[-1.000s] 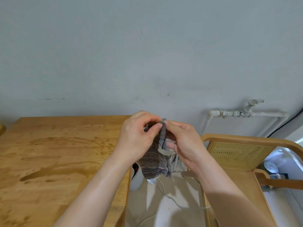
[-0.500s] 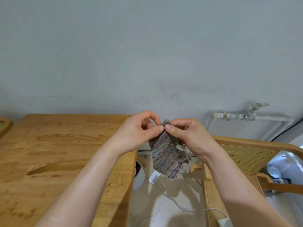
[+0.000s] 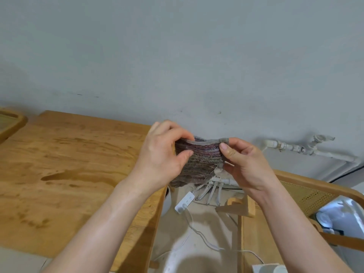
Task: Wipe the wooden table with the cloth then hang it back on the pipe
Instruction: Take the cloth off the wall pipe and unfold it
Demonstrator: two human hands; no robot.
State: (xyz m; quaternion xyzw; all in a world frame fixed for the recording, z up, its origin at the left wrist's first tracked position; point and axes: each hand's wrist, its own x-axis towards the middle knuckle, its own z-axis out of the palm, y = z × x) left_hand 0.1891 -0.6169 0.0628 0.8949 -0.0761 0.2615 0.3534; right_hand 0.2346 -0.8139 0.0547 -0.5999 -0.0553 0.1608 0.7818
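A: What changed?
B: The striped grey woven cloth (image 3: 194,160), bunched a second earlier, was stretched flat between the left hand (image 3: 163,154) and right hand (image 3: 242,164), each pinching a top corner.
A: Where?
B: Beside the damp wooden table (image 3: 69,164); probably readying it for the white wall pipe (image 3: 307,150).

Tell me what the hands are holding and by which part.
Both hold the striped cloth by its top edge: the left hand pinches the left corner, the right hand the right corner. It hangs spread between them.

No text, label or number can be read anywhere — all surfaces look unmarked.
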